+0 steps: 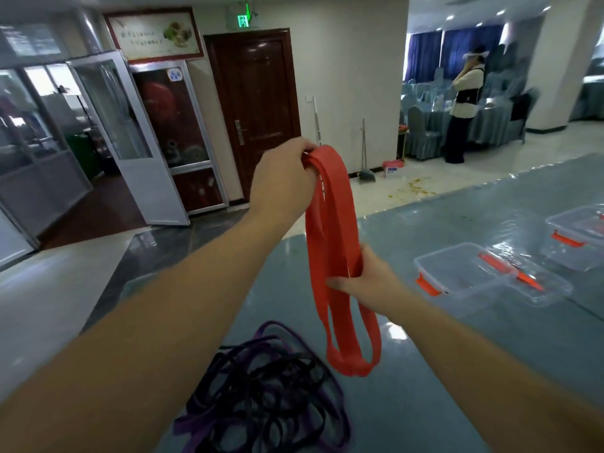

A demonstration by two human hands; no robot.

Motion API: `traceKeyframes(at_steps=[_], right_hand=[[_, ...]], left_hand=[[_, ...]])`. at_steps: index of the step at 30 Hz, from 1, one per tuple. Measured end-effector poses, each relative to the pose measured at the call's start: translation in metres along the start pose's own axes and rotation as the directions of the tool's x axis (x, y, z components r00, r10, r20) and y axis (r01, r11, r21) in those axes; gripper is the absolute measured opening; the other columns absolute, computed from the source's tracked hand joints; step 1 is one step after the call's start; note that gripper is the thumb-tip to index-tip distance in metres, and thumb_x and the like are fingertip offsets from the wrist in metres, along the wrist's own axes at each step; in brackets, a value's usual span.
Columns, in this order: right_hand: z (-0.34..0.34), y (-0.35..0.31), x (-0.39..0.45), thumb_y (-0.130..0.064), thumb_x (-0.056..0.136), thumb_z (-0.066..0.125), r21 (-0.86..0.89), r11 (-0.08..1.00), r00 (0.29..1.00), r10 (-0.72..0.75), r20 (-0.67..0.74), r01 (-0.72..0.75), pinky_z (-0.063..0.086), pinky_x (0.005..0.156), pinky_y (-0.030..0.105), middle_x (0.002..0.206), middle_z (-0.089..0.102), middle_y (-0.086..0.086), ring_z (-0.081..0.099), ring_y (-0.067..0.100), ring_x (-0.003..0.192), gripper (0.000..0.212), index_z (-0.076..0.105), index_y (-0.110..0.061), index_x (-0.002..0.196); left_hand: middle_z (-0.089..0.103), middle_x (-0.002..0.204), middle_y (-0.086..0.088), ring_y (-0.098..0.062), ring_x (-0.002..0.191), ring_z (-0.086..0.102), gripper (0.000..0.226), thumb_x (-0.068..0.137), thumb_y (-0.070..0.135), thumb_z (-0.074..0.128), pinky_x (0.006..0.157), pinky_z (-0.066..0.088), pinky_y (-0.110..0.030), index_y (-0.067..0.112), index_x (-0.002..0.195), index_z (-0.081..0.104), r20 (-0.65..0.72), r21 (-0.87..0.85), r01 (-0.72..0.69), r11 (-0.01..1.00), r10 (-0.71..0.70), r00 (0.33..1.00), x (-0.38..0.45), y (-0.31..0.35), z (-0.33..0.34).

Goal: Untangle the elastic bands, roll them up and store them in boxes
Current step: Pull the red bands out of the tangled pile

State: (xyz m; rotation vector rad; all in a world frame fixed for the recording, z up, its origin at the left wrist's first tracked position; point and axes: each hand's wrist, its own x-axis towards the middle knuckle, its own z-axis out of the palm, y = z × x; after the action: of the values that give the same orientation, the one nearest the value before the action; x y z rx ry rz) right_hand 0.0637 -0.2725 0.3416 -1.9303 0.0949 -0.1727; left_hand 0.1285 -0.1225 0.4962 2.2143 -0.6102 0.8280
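Left hand: my left hand (281,178) pinches the top of the red band (336,243), raised above the table (425,371).
Right hand: my right hand (366,279) grips its strands midway; loops hang below.
Pile: purple and black bands (261,387) lie tangled near the front edge.
Boxes: two clear boxes (474,269) wait toward the right edge.
Risk: the hanging loops may catch the pile if lowered.

Matt rubbery red band (330,223), glossy blue-grey table (425,371), clear smooth plastic boxes (464,273), dark varnished wooden door (258,103)
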Motion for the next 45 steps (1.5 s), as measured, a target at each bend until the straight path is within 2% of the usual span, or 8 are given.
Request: traceKeyframes(at_steps=[6,9,16,24,29,34,38,45], right_hand=[[0.012,-0.001,-0.007,-0.027,0.070,0.095,0.142,0.988,0.997,0.063,0.037,-0.068,0.061,0.084,0.034,0.111,0.070,-0.004,0.070,0.016,0.102,0.075,0.053,-0.032,0.132],[0.011,0.012,-0.016,-0.017,0.072,0.093,0.278,0.953,0.991,0.104,0.079,-0.122,0.062,0.092,0.043,0.113,0.076,0.003,0.074,0.023,0.104,0.061,0.066,-0.021,0.126],[0.005,0.032,-0.049,-0.023,0.075,0.091,0.194,0.977,0.990,0.110,-0.087,-0.092,0.057,0.069,0.041,0.076,0.070,0.004,0.065,0.019,0.070,0.030,0.072,-0.014,0.096],[-0.030,0.045,-0.087,-0.017,0.085,0.080,0.227,0.966,0.989,0.139,-0.042,-0.126,0.048,0.057,0.030,0.068,0.064,0.006,0.059,0.016,0.056,0.007,0.073,-0.018,0.086],[-0.082,0.064,-0.115,-0.013,0.081,0.077,0.385,0.836,0.916,0.315,0.249,-0.392,0.057,0.069,0.032,0.092,0.065,0.013,0.065,0.020,0.074,0.040,0.070,-0.001,0.118],[-0.130,0.085,-0.141,-0.009,0.077,0.079,0.418,0.800,0.902,0.375,0.212,-0.431,0.060,0.070,0.032,0.095,0.070,0.015,0.069,0.021,0.080,0.037,0.076,-0.008,0.114],[-0.177,0.104,-0.160,-0.008,0.076,0.076,0.510,0.790,0.929,0.368,0.051,-0.341,0.060,0.066,0.034,0.089,0.070,0.016,0.068,0.023,0.074,0.028,0.081,-0.010,0.103],[-0.279,0.146,-0.178,-0.015,0.084,0.083,0.478,0.819,0.845,0.473,-0.248,-0.318,0.064,0.069,0.050,0.093,0.076,0.020,0.073,0.032,0.075,0.029,0.075,-0.003,0.109]], left_hand=[[0.075,0.094,0.012,-0.005,0.086,0.069,0.020,0.095,0.023,0.067,0.081,0.058,-0.025,0.023,0.113,0.077,0.112,-0.261,-0.008,0.965,0.039,0.993,-0.006,0.020,0.004],[0.076,0.092,0.013,-0.004,0.085,0.071,0.019,0.093,0.028,0.071,0.083,0.062,-0.034,0.025,0.112,0.077,0.139,-0.354,0.010,0.935,0.042,0.989,-0.009,0.020,0.000],[0.078,0.083,0.004,-0.017,0.079,0.077,0.017,0.090,0.021,0.069,0.078,0.065,-0.046,0.020,0.104,0.078,0.258,-0.485,0.198,0.852,-0.078,0.963,-0.017,-0.017,0.006],[0.078,0.090,-0.016,-0.037,0.085,0.078,0.032,0.095,-0.003,0.053,0.065,0.065,-0.040,0.016,0.090,0.078,0.500,-0.518,0.627,0.582,-0.388,0.774,-0.039,-0.067,0.066],[0.074,0.084,-0.014,-0.027,0.075,0.073,0.033,0.098,-0.007,0.050,0.053,0.059,-0.029,0.012,0.082,0.072,0.618,-0.469,0.759,0.452,-0.445,0.647,-0.054,-0.053,0.116],[0.077,0.093,-0.019,-0.030,0.079,0.076,0.028,0.094,-0.007,0.049,0.059,0.063,-0.033,0.003,0.093,0.075,0.690,-0.384,0.771,0.508,-0.398,0.605,-0.072,-0.025,0.176],[0.077,0.086,-0.014,-0.030,0.075,0.078,0.016,0.094,0.007,0.061,0.073,0.066,-0.047,0.016,0.084,0.071,0.726,-0.251,0.631,0.734,-0.288,0.625,-0.102,0.008,0.225],[0.073,0.086,-0.004,-0.027,0.075,0.074,0.026,0.090,0.016,0.069,0.083,0.064,-0.049,0.014,0.116,0.065,0.920,-0.108,0.429,0.897,-0.074,0.385,-0.156,0.095,0.311]])
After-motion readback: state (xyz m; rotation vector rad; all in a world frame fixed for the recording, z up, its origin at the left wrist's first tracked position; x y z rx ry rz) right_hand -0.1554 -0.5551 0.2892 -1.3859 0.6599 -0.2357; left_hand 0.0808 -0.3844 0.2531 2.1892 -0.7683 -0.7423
